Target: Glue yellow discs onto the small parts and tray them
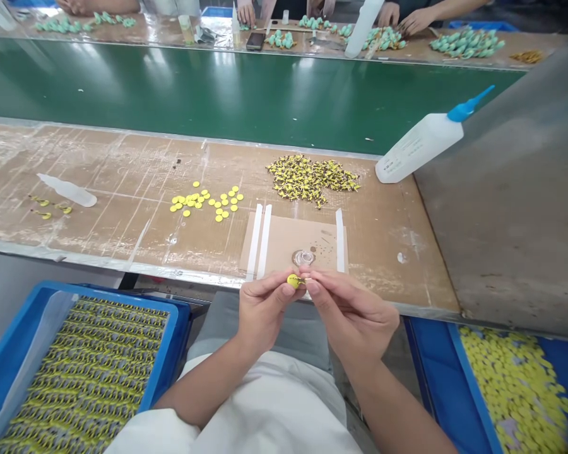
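Between thumb and fingers, my left hand (265, 309) pinches a small yellow disc (293, 281). My right hand (353, 309) is closed on a tiny dark-and-yellow piece (301, 281) that meets the disc's right side; fingertips partly cover it. Both hands are close together over the table's front edge. Just beyond them, a glob of clear glue (303, 258) sits on a cardboard sheet (288, 239) with white tape strips. Loose yellow discs (218, 211) lie to the left of the sheet. A heap of small dark-and-yellow pieces (307, 180) lies behind it.
A white bottle with a blue nozzle (421, 148) leans by a metal panel (511, 189) at right. Blue trays hold rows of yellow-and-dark pieces (89, 366) at lower left and yellow discs (515, 384) at lower right. Beyond the green belt (170, 88), other people's hands (411, 19) handle mint-green pieces.
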A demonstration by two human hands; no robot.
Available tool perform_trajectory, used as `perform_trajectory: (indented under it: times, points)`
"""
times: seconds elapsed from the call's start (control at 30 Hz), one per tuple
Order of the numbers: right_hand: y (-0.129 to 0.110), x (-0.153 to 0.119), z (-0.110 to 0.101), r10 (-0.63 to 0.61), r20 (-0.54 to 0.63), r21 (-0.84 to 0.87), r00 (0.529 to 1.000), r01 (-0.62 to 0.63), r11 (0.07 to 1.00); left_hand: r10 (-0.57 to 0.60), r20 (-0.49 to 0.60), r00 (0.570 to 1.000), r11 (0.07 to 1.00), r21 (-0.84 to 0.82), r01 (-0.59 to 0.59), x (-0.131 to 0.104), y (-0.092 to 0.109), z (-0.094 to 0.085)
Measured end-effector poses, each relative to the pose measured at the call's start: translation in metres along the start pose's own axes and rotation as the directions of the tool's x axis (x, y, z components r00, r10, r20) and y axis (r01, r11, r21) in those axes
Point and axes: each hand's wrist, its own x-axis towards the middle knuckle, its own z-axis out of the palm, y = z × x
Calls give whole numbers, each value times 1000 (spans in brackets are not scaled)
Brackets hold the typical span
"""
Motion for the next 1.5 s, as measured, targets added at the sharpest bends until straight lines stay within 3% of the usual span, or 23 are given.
perform_trajectory:
  times: [0.63,0.83,1.07,1.23,1.4,1.5]
  points:
    - [-1,1,-1,33,34,-7,999,-32,999,68,-40,997,992,107,-63,-4,1,3]
    - [0,9,-9,201,142,52,969,-210,976,108,-18,994,975,195,-103,-3,4,-1]
    - [-2,19,-18,249,322,140,913,-306,942,180,97,979,944,261,-199,3,14,-9]
    - [-4,21,-22,278,448,216,850,-405,889,262,297,918,903,260,-342,8,20,-12]
    - [-10,25,-25,256,546,274,798,-459,845,402,452,796,783,282,-555,13,27,-12]
    - [-15,27,-26,253,577,257,777,-467,846,432,506,747,736,280,-616,11,31,-11]
